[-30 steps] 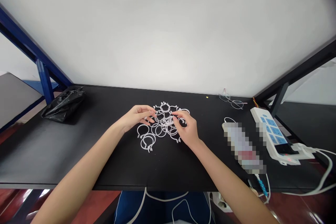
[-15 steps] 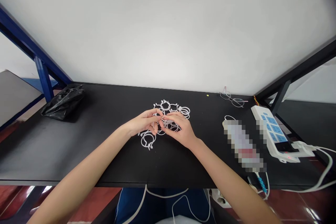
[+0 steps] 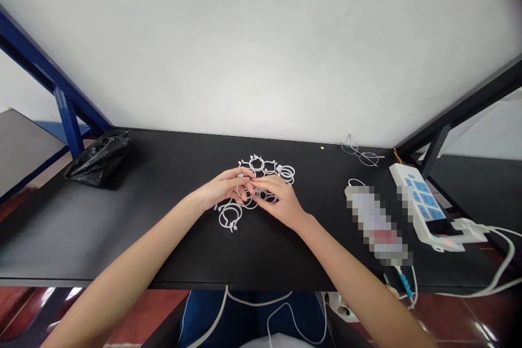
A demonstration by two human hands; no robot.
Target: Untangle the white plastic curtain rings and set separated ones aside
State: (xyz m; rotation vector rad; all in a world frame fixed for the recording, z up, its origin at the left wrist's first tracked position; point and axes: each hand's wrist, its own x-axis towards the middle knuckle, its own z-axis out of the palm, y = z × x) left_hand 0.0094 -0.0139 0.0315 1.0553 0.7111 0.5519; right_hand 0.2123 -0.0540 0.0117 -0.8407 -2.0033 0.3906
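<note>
My left hand and my right hand meet at the middle of the black table. Fingertips and thumbs of both are closed on one white plastic ring, whose thin band curves below the left fingers. The pinched part of the ring is mostly hidden. Beneath and around the hands lie more white rings with small knobbed ends. A couple of rings rest nearer to me at the left, and others sit behind the fingers and at the right.
A crumpled black plastic bag lies at the left. On the right are eyeglasses, a blurred-out phone with a cable, and a white power strip with a plug in it. White cords hang by my lap.
The fingertips have shifted slightly on the ring, with the right fingers drawn a little closer to the left ones. The loose rings stay where they were.
</note>
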